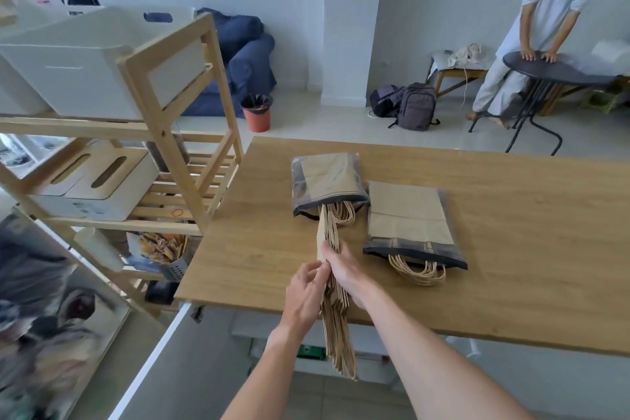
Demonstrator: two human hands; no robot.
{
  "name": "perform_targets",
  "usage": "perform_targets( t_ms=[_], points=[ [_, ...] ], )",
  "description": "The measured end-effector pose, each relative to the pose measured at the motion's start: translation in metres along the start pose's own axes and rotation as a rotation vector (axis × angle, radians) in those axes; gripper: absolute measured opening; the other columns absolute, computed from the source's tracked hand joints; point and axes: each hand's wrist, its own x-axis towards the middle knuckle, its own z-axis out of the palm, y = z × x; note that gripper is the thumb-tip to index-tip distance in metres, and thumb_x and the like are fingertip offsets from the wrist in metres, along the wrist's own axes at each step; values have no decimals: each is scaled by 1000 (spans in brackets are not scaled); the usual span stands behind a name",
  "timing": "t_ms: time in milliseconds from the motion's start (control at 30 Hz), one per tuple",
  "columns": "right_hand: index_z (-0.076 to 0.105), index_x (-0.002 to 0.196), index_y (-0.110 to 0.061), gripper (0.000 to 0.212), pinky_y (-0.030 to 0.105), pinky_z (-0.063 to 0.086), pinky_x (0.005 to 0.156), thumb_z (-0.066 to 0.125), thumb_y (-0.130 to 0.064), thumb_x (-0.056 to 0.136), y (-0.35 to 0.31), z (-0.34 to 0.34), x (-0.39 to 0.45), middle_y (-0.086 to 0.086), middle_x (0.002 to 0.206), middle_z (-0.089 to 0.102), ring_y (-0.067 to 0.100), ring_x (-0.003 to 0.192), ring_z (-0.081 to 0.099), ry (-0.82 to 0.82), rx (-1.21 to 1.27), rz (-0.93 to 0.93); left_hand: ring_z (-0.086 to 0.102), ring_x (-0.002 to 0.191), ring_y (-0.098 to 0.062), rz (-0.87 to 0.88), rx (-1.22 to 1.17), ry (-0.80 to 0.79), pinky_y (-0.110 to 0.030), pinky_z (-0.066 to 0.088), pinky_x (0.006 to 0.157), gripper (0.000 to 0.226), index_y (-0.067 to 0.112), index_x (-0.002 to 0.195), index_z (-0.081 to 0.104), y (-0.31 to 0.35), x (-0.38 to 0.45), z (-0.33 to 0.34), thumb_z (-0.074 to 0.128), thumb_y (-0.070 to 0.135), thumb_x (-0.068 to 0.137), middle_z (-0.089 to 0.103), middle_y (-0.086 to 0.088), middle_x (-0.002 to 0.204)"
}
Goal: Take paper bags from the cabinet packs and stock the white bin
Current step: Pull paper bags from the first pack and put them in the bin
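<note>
Two plastic packs of brown paper bags lie on the wooden table (pixel 511 249). The left pack (pixel 327 181) is open toward me, and a stack of paper bags (pixel 335 317) held on edge sticks out of it past the table's front edge. My right hand (pixel 344 269) grips this stack from the right. My left hand (pixel 306 290) pinches its left side with the fingertips. The right pack (pixel 409 218) lies flat with its twine handles poking out. A white bin (pixel 78 61) sits on top of the wooden shelf unit at the left.
The wooden shelf unit (pixel 191 153) stands just left of the table and holds boxes and a utensil holder. Beyond the table are a red waste bin (pixel 257 112), backpacks (pixel 409 106), a blue beanbag and a person leaning on a round black table (pixel 552 68).
</note>
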Motion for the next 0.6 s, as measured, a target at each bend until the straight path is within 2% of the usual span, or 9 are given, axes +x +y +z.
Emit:
perform_targets(
  t_ms=[67,167,267,300,367,433,467,533,600],
  points=[
    [37,145,-17,46,31,31,98,38,-35,103,-1,2,1,9,146,44,19,121,45,2,-31,-4,59,108,-17,13,-1,16,-45,52,95,44,19,127,55,4,0,1,49,49,95,60,-2,119],
    [40,140,-14,39,27,29,91,40,-24,102,-2,2,3,5,139,47,14,112,42,4,-23,-26,58,98,-11,135,139,136,-30,46,87,35,16,131,51,12,0,-1,39,30,101,64,-2,116],
    [30,149,-14,51,26,27,96,46,-21,101,-4,2,6,5,146,42,14,120,42,-5,-5,-33,50,57,-1,258,241,180,-28,43,62,39,21,139,38,12,-1,-9,31,14,100,61,6,77],
    [27,152,-15,55,29,27,102,46,-22,101,-4,3,8,6,152,38,17,129,41,-7,-19,-29,48,51,-3,273,254,173,-28,43,59,46,24,141,34,12,0,-12,30,8,98,60,6,77],
    [19,156,-17,62,38,23,114,45,-27,101,-5,6,8,8,160,26,24,143,30,-1,-47,-28,54,58,-8,288,278,172,-20,47,63,57,28,143,31,14,-2,-19,32,0,94,61,10,92],
    [11,157,-17,66,44,18,117,43,-31,101,-6,6,6,8,163,16,25,148,21,-4,-48,-13,57,69,-4,286,262,188,-9,45,67,57,26,139,41,15,-2,-27,35,-3,91,63,9,90],
    [11,157,-18,65,44,18,117,43,-32,102,-7,5,6,8,164,15,26,148,20,-9,-45,-11,61,81,-4,276,240,187,-8,45,73,53,25,135,47,16,-1,-30,38,-2,91,66,7,96],
    [13,157,-19,65,45,20,116,43,-37,102,-6,4,4,8,163,18,26,147,22,-12,-24,-19,60,109,-13,250,197,173,-24,48,90,43,29,128,55,18,1,-35,45,5,93,65,4,116],
    [14,157,-18,69,46,21,116,45,-44,101,-3,4,4,9,162,20,28,146,25,-8,-7,-10,62,107,-7,235,156,136,-22,50,84,35,29,125,58,19,1,-34,57,14,93,65,3,116]
  ],
)
